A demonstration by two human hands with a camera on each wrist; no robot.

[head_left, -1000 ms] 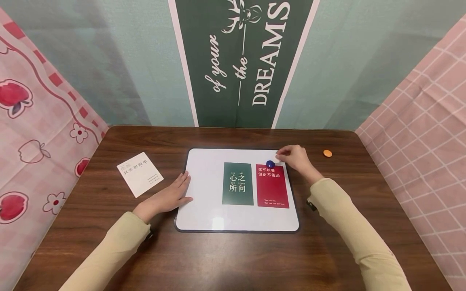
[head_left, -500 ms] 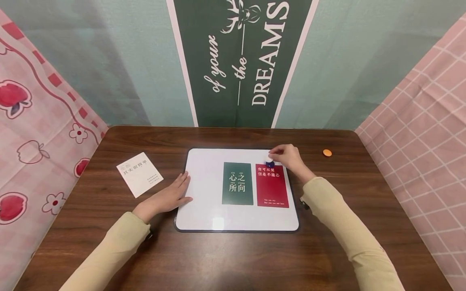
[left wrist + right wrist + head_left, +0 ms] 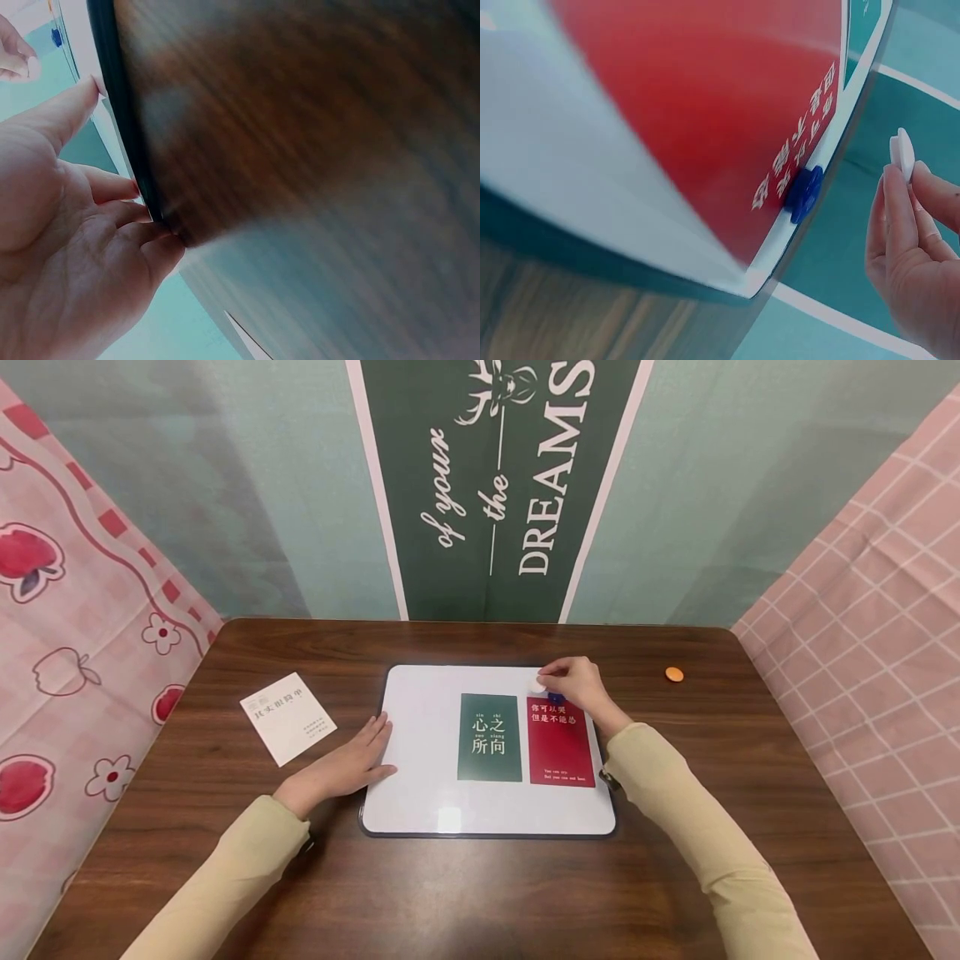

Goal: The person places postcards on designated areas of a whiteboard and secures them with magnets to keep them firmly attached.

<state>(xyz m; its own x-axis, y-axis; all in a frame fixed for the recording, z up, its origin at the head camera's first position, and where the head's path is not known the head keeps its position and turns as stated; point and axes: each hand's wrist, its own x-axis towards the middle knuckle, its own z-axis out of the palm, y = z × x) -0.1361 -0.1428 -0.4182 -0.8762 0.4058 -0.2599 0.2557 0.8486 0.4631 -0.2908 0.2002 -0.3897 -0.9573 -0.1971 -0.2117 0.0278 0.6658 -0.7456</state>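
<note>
My right hand (image 3: pixel 573 681) pinches a round white magnet (image 3: pixel 904 154) between thumb and fingers, held above the board near its far edge. Below it, a blue magnet (image 3: pixel 805 193) sits at the top edge of the red card (image 3: pixel 561 747). Left of that card lies a green card (image 3: pixel 490 760) with white lettering, on the whiteboard (image 3: pixel 420 802). My left hand (image 3: pixel 352 762) rests with extended fingers on the board's left edge; in the left wrist view its fingertips touch the dark rim (image 3: pixel 124 120).
A white card (image 3: pixel 288 718) with printed text lies left of the board on the brown wooden table (image 3: pixel 450 893). An orange magnet (image 3: pixel 674 674) lies to the board's right. Fabric hangings (image 3: pixel 300 527) stand behind and at both sides of the table.
My right hand has moved left with the white magnet, passing over the blue magnet toward the green card's side. My left hand has stayed in place on the board's edge.
</note>
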